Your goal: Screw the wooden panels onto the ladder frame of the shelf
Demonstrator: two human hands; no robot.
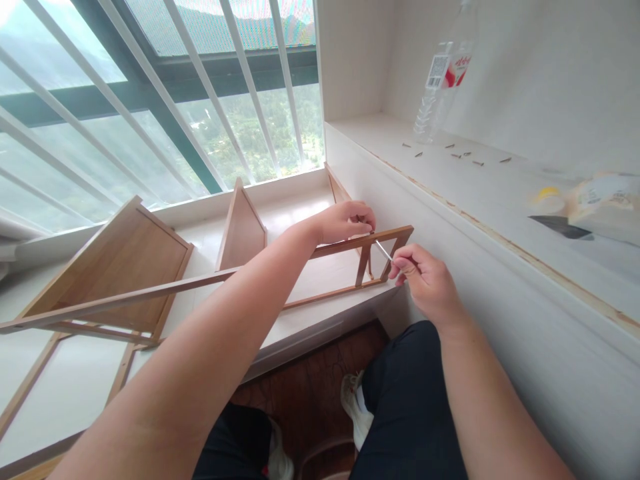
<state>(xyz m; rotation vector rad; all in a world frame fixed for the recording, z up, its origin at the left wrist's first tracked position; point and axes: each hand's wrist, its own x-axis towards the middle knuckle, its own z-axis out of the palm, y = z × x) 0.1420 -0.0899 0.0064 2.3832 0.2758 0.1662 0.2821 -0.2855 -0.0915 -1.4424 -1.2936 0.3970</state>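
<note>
Two panels (pixel 125 263) of light wood stand at nine o'clock on the white sill (pixel 300 220), tilted, joined by a long thin rail (pixel 150 290) that runs rightward across the view. A second panel edge rises near eleven o'clock, just in front of the window bars (pixel 210 100).

The frame looks light and stiff but slender: its rails are thin strips that would likely flex or crack at the joints if levered far from a support, so a hold close to a joint suits it better than one at mid-span. The surface seems smooth and dry, not slippery.

At centre, the left hand (pixel 345 222) is curled over the top rail right by the corner, fingers wrapped around it and pressing down. That is a sound place to steady it, next to the short uprights (pixel 364 265).

Just at four o'clock from it, the right hand (pixel 425 280) pinches a thin metal tool (pixel 384 250) between thumb and fingers; whether it is a hex key or a small driver is too fine to tell. Its tip points toward the corner joint at the rail's right end (pixel 403 233).

Toward one o'clock, on the upper ledge (pixel 500 193), a clear bottle (pixel 443 80) stands upright with several small screws (pixel 463 157) scattered just beside it. At three o'clock lies a blurred packet (pixel 595 200).
</note>
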